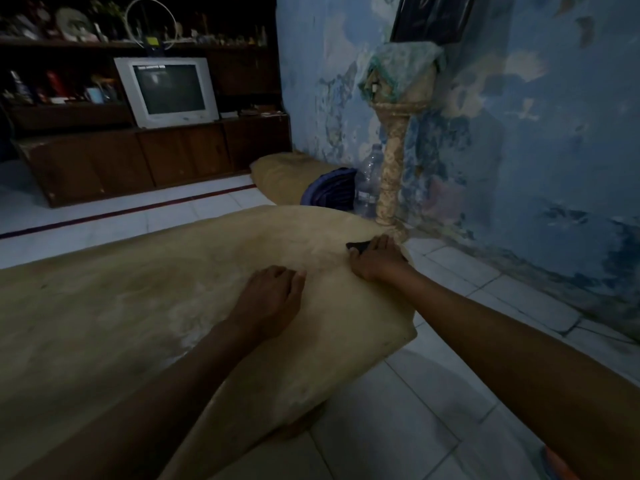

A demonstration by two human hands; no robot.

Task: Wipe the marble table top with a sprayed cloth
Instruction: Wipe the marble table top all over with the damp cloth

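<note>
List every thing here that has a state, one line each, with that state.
Left hand: flat on the table top, holding nothing.
Right hand: pressing the dark cloth near the table's far edge.
Table top: pale smears near the left hand.
TV: screen dark.
Bottle: upright by the wall.

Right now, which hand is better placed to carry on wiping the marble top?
The right hand: it presses a dark cloth on the marble table top near its far corner. The left hand rests there bare.
</note>
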